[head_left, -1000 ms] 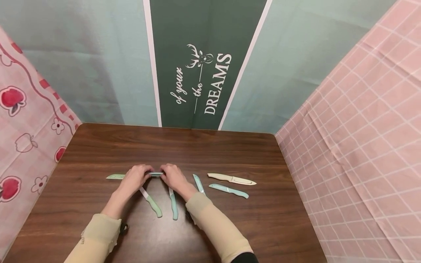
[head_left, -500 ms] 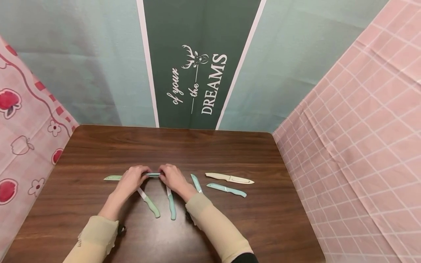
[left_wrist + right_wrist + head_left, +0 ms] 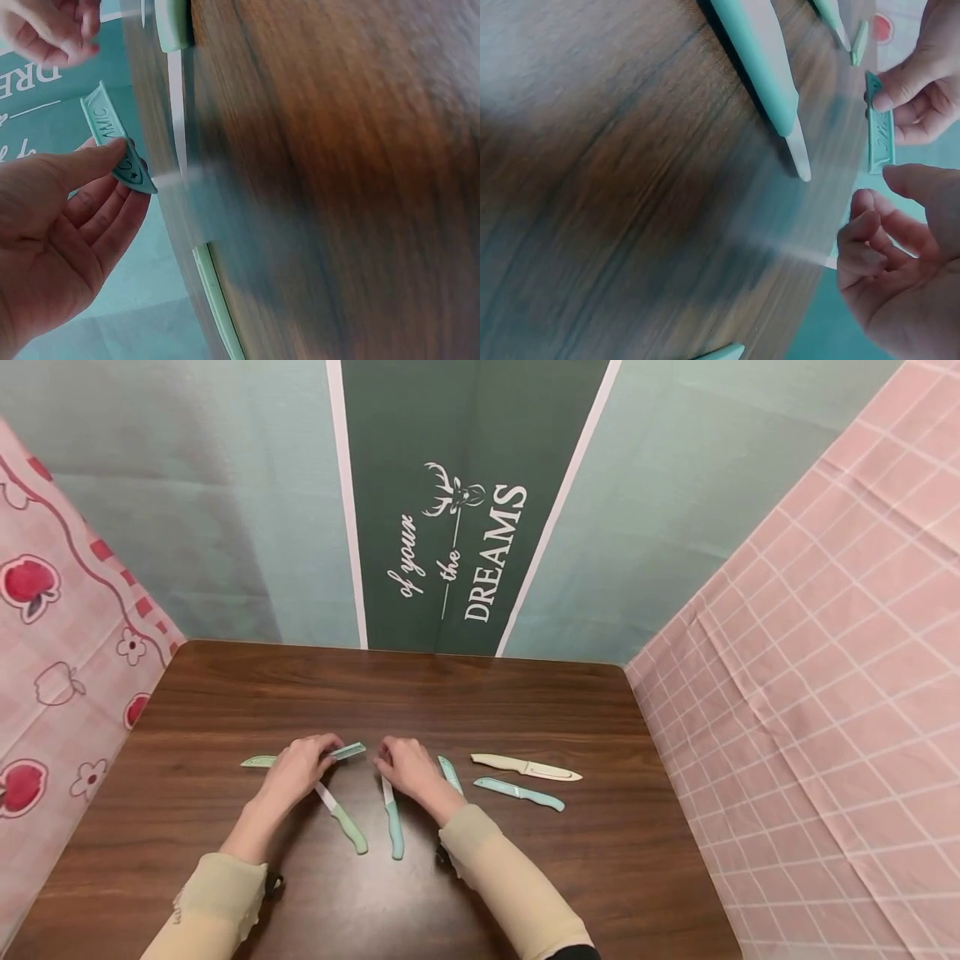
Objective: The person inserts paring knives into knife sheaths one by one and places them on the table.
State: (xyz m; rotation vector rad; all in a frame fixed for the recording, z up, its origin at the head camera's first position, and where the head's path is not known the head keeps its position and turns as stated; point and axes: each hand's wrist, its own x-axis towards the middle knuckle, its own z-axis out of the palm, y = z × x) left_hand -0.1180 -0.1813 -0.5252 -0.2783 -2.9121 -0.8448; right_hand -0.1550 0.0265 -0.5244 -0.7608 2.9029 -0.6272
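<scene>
In the head view my left hand [image 3: 300,768] pinches one end of a teal knife sheath [image 3: 348,751] between thumb and fingers, above the table. Raised lettering shows on the sheath in the left wrist view. To its right, my right hand [image 3: 411,770] has loosely bent fingers with nothing visible between them, apart from the sheath. Nearer the person lie two bare knives, one with a green handle [image 3: 348,829] and one with a blue handle [image 3: 394,831]; the hands partly cover their blades. A green sheath [image 3: 258,762] lies left of my left hand, its right end hidden.
Right of my right hand, a light-blue sheath [image 3: 449,772] lies partly hidden by the forearm. Further right are a sheathed cream knife [image 3: 527,767] and a sheathed blue knife [image 3: 519,793]. The brown table [image 3: 600,877] meets hanging cloths at the back and sides.
My right hand has let go of the teal sheath's right end and moved slightly right. The sheath, still in my left hand, now tilts with its free end up. The other pieces stay put.
</scene>
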